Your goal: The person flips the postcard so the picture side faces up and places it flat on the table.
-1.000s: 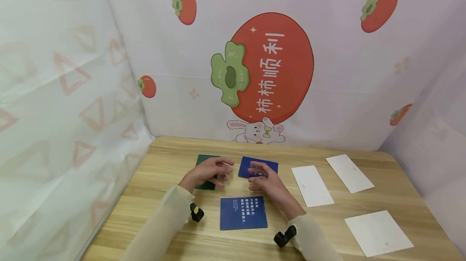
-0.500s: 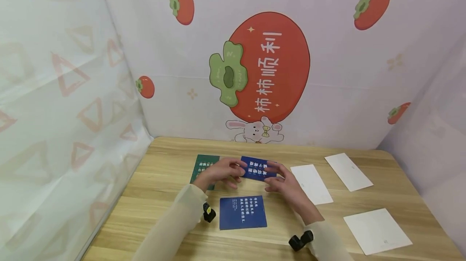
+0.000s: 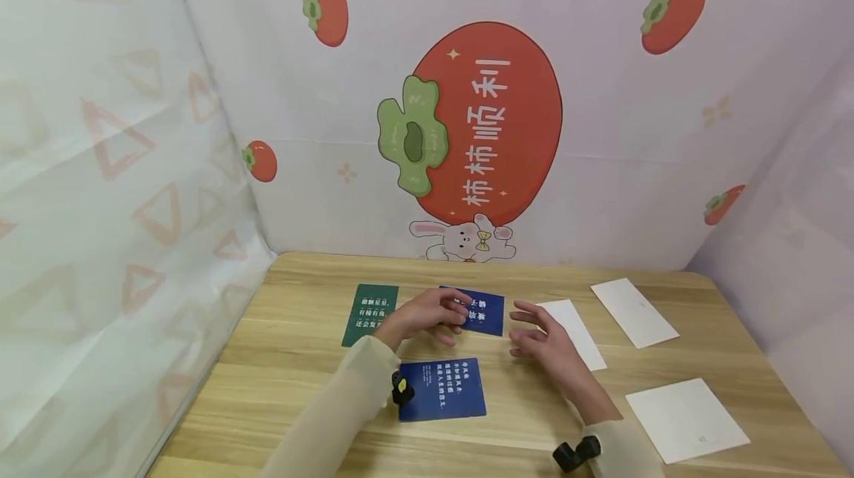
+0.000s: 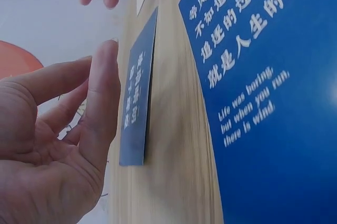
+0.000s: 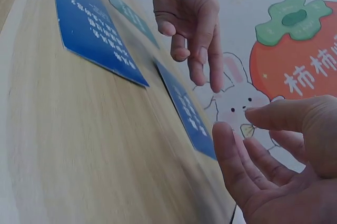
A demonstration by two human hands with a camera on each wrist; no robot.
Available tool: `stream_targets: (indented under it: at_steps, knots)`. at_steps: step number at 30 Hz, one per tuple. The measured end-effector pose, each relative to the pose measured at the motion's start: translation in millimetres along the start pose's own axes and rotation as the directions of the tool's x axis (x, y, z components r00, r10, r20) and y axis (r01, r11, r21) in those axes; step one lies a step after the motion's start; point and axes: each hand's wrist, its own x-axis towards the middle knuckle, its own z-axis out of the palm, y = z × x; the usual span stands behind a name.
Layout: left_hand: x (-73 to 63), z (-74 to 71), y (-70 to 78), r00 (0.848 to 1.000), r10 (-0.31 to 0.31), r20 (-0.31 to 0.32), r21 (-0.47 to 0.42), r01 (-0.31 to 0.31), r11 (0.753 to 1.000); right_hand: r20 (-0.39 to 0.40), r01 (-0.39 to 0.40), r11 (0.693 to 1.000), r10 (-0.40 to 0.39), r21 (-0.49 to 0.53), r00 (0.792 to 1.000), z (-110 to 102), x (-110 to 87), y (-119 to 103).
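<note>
My left hand [image 3: 430, 315] hovers over the left part of a dark blue postcard [image 3: 490, 313] with white lettering, its fingers loosely bent and holding nothing. To the right of that card, my right hand [image 3: 543, 341] hangs in the air with relaxed fingers, overlapping the edge of a white card [image 3: 577, 331]. A green postcard [image 3: 367, 311] with white text lies left of my left hand. Nearer to me is a larger blue postcard [image 3: 443, 389], printed with Chinese lines and, in the left wrist view, English words. The left wrist strap overlaps its left edge.
Two more white cards lie on the right side of the wooden table [image 3: 267, 404]: a narrow white card [image 3: 635, 313] at the back and a wider white card [image 3: 687, 420] nearer the front. A persimmon-printed cloth [image 3: 600, 226] rises behind the table.
Both hands have moved to the right above the table. The left hand has left the green card, uncovering its text, and now covers part of the far blue card. The cards lie as before.
</note>
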Motion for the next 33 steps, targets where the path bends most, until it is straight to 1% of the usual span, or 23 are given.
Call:
stream_targets:
  at_steps: [8,12,16,19,25,28,33]
  knots:
    - [11.5,18.6,3.6,1.000,0.030,0.000,0.018,-0.030,0.999,-0.046,0.016,0.999,-0.018,-0.045,0.999,-17.6,-10.6,5.3]
    - [17.3,26.9,5.3,0.999,0.034,-0.003,0.033,-0.034,0.999,-0.062,0.018,0.997,-0.023,-0.071,0.998,-24.1,-14.7,6.3]
    - [24.2,34.7,9.5,1.000,0.027,-0.003,0.054,-0.026,0.998,-0.090,0.009,0.995,-0.017,-0.097,0.996,-31.1,-19.3,6.5]
    - [30.0,39.5,12.5,1.000,0.021,0.005,0.051,-0.021,0.998,-0.110,0.005,0.994,-0.017,-0.107,0.994,-36.2,-22.5,6.8]
    - [35.0,47.3,15.3,1.000,0.009,0.010,0.073,-0.010,0.997,-0.134,0.038,0.992,-0.054,-0.120,0.990,-44.6,-27.9,10.3]
    - [36.8,52.0,17.0,1.000,0.003,0.026,0.091,-0.005,0.996,-0.154,0.041,0.991,-0.061,-0.130,0.986,-51.4,-30.3,15.4]
    - [42.1,58.2,17.2,0.998,-0.014,0.058,0.098,0.008,0.995,-0.193,0.028,0.985,-0.061,-0.168,0.979,-61.2,-33.7,22.6]
